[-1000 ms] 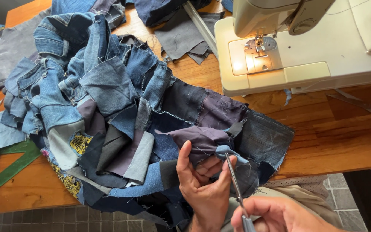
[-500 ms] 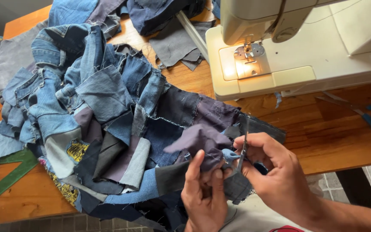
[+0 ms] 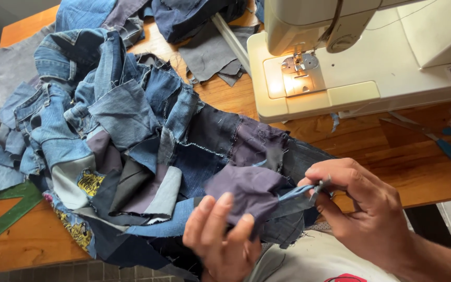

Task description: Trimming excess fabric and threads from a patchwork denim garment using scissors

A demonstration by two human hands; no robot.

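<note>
The right hand [image 3: 364, 209] pinches a small metal tool [image 3: 320, 186] between thumb and fingertips, its tip pressed into a pale blue strip [image 3: 294, 193] of cloth at the edge of a purple patch [image 3: 249, 190]; what kind of tool it is cannot be made out. The left hand [image 3: 220, 235] sits just beside it, fingers curled up around the lower edge of the same purple patch, holding the fabric taut from below.

That patch belongs to a large patchwork of denim scraps [image 3: 126, 136], blues, greys and dark purples stitched together, which lies heaped across the wooden table [image 3: 392, 167] and spills over its near edge to the hands.

Beyond the hands, a cream sewing machine [image 3: 351, 62] stands at the far right with its needle lamp lit. Blue-handled scissors [image 3: 439, 141] lie on the table right of the hands, well apart from them. A green set square [image 3: 1, 214] rests at the left edge.
</note>
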